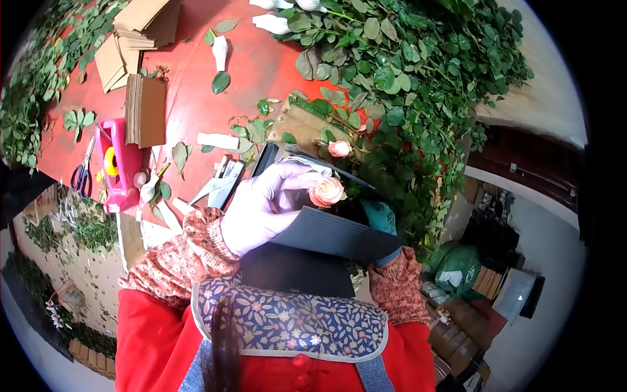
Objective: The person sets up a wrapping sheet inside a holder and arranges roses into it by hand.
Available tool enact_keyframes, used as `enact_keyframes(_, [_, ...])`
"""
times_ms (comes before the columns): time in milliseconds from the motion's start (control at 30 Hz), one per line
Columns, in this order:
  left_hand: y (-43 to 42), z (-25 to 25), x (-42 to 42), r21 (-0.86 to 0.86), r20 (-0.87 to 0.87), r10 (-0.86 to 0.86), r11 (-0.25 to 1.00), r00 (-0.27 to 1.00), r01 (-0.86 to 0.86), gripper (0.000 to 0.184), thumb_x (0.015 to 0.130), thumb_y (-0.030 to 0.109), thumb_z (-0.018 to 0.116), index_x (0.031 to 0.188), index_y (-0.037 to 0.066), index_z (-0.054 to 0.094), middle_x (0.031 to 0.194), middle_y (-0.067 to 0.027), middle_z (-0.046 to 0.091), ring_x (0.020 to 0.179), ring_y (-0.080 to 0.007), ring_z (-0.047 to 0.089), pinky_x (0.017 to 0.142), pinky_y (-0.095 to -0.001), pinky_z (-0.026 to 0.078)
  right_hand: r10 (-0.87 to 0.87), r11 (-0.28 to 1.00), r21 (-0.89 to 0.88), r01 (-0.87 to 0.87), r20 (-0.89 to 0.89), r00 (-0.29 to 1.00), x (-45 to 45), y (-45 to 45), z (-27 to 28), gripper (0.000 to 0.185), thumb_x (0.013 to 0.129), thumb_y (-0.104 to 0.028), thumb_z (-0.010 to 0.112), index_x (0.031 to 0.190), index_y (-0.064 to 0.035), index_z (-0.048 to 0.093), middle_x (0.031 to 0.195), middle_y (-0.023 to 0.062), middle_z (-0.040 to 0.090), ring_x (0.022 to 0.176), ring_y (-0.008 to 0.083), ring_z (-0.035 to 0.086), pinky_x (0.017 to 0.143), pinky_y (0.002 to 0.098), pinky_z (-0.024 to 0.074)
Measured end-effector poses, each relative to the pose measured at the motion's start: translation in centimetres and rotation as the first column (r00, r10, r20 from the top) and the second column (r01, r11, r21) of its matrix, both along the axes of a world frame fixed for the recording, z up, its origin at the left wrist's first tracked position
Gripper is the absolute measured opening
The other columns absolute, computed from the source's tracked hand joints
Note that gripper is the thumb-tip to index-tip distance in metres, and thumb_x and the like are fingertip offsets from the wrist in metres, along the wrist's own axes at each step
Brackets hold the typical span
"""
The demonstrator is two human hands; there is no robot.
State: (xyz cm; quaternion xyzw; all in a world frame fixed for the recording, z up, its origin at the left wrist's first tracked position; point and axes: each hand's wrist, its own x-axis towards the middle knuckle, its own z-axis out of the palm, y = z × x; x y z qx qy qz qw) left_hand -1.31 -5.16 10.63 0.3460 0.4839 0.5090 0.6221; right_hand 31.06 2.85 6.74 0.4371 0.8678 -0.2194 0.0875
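Note:
My left hand, in a pale lilac glove, is closed with fingertips pinched on a piece of white netting. Right beside those fingertips is a peach-pink rose, its stem hidden. My right hand, in a teal glove, is partly behind a dark panel, and its fingers are hidden. This panel stands tilted in front of my body, with a black flat surface below it. A second pink rose lies just beyond the netting, by a brown cardboard piece.
Leafy rose stems heap up at the right of the red table. Leftward are a pink tape dispenser, dark-handled scissors, a stapler-like metal tool and stacked cardboard. A white-netted bud lies farther back.

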Motion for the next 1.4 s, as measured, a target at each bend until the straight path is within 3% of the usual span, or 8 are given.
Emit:
enact_keyframes(200, [-1.0, -0.8, -1.1, 0.167, -0.309, 0.027, 0.986, 0.951, 0.027, 0.053, 0.084, 0.009, 0.077, 0.132, 0.003, 0.055, 0.113, -0.0059, 0.070, 0.079, -0.0079, 0.063, 0.065, -0.0241, 0.049, 0.067, 0.993, 0.110, -0.051, -0.156, 0.986, -1.2, -0.4, 1.5, 0.041, 0.092, -0.024, 0.062, 0.131, -0.0113, 0.059, 0.115, 0.0185, 0.065, 0.099, 0.0384, 0.064, 0.081, 0.0436, 0.0537])
enact_keyframes(367, [-2.7, -1.2, -6.6, 0.304, -0.945, 0.293, 0.951, 0.143, 0.058, 0.012, 0.081, 0.011, 0.074, 0.089, 0.009, 0.066, 0.066, -0.0055, 0.059, 0.058, -0.0245, 0.062, 0.054, -0.0371, 0.048, 0.051, 0.985, 0.164, -0.045, -0.034, 0.998, 0.1, -1.1, -0.5, 0.034, 0.085, -0.026, 0.064, 0.116, -0.0099, 0.065, 0.099, 0.0143, 0.066, 0.089, 0.0351, 0.064, 0.074, 0.0441, 0.0534])
enact_keyframes(567, [0.4, -0.5, -6.5, 0.418, -0.394, -0.296, 0.785, 0.870, 0.456, 0.018, 0.094, 0.010, 0.060, 0.109, 0.002, 0.066, 0.109, -0.0182, 0.068, 0.102, -0.0366, 0.065, 0.090, -0.0432, 0.051, 0.032, 0.996, 0.092, -0.021, -0.123, 0.992, -0.8, -0.3, 1.3, 0.021, 0.079, -0.013, 0.067, 0.099, -0.0080, 0.069, 0.088, 0.0145, 0.067, 0.072, 0.0350, 0.063, 0.062, 0.0437, 0.0505])
enact_keyframes(700, [-0.8, -3.0, -4.7, 0.557, 0.098, -0.855, 0.471, 0.509, 0.685, 0.019, 0.099, 0.009, 0.053, 0.111, -0.001, 0.065, 0.116, -0.0180, 0.068, 0.111, -0.0333, 0.065, 0.097, -0.0415, 0.050, 0.118, 0.976, 0.201, -0.089, -0.139, 0.983, -2.5, -0.7, 3.7, 0.045, 0.075, 0.002, 0.065, 0.120, -0.0066, 0.065, 0.089, 0.0155, 0.066, 0.078, 0.0372, 0.064, 0.065, 0.0468, 0.0516])
enact_keyframes(867, [-1.6, -2.8, -4.1, 0.296, 0.251, -0.677, 0.734, 0.692, 0.611, 0.016, 0.100, 0.003, 0.049, 0.106, 0.000, 0.063, 0.113, -0.0132, 0.068, 0.102, -0.0229, 0.067, 0.087, -0.0353, 0.054, 0.163, 0.970, 0.195, -0.143, -0.091, 0.982, -2.4, -0.3, 3.3, 0.046, 0.076, 0.002, 0.065, 0.121, -0.0072, 0.064, 0.095, 0.0165, 0.067, 0.082, 0.0364, 0.065, 0.066, 0.0466, 0.0523])
enact_keyframes(933, [-1.0, -2.6, -3.1, 0.248, -0.364, -0.440, 0.804, 0.821, 0.541, 0.022, 0.097, 0.000, 0.052, 0.114, 0.007, 0.065, 0.119, -0.0148, 0.066, 0.101, -0.0230, 0.069, 0.071, -0.0344, 0.059, 0.109, 0.979, 0.190, -0.077, -0.163, 0.981, -2.5, -0.4, 3.0, 0.046, 0.077, 0.002, 0.065, 0.122, -0.0077, 0.064, 0.095, 0.0160, 0.067, 0.080, 0.0361, 0.065, 0.065, 0.0459, 0.0526])
enact_keyframes(1000, [-0.1, -1.6, -1.9, 0.026, -0.932, -0.229, 0.730, 0.281, 0.683, 0.031, 0.085, 0.011, 0.063, 0.116, 0.015, 0.068, 0.122, -0.0032, 0.068, 0.073, -0.0243, 0.069, 0.058, -0.0348, 0.055, 0.093, 0.980, 0.186, -0.065, -0.142, 0.985, -2.1, -0.5, 2.5, 0.046, 0.077, 0.002, 0.064, 0.122, -0.0080, 0.064, 0.095, 0.0157, 0.068, 0.080, 0.0361, 0.065, 0.065, 0.0454, 0.0528])
enact_keyframes(1400, [-1.2, -3.1, -1.0, -0.097, -0.943, -0.295, 0.692, 0.157, 0.715, 0.029, 0.080, 0.016, 0.070, 0.108, 0.010, 0.067, 0.109, -0.0067, 0.070, 0.079, -0.0285, 0.069, 0.067, -0.0385, 0.055, 0.136, 0.990, 0.052, -0.134, -0.046, 0.990, -0.8, -0.6, 1.6, 0.039, 0.078, -0.006, 0.061, 0.117, -0.0112, 0.066, 0.096, 0.0130, 0.068, 0.077, 0.0354, 0.062, 0.067, 0.0458, 0.0508])
